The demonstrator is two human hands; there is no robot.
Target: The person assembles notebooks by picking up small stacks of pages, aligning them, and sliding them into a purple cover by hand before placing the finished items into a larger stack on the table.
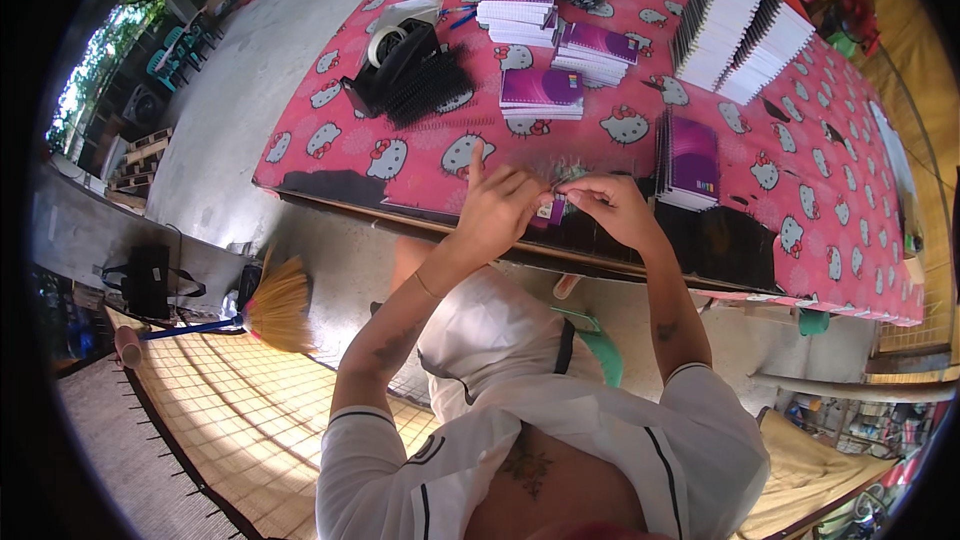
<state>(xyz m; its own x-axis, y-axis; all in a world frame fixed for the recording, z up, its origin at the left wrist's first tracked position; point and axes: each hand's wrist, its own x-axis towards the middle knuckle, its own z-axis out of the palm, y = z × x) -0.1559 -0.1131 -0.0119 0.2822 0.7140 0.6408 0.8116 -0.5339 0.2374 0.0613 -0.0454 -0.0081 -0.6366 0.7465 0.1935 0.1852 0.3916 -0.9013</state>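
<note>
My left hand (497, 210) and right hand (612, 208) pinch a small purple notebook (551, 210) between them, fingers closed on its edges. Just right of my grip stands a purple notebook stack (688, 160); beyond it lies the pink cartoon tablecloth (420, 155).

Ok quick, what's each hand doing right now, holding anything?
Left hand: fingers pinched on the small purple notebook, index finger raised.
Right hand: fingers closed on the same notebook's edge.
</note>
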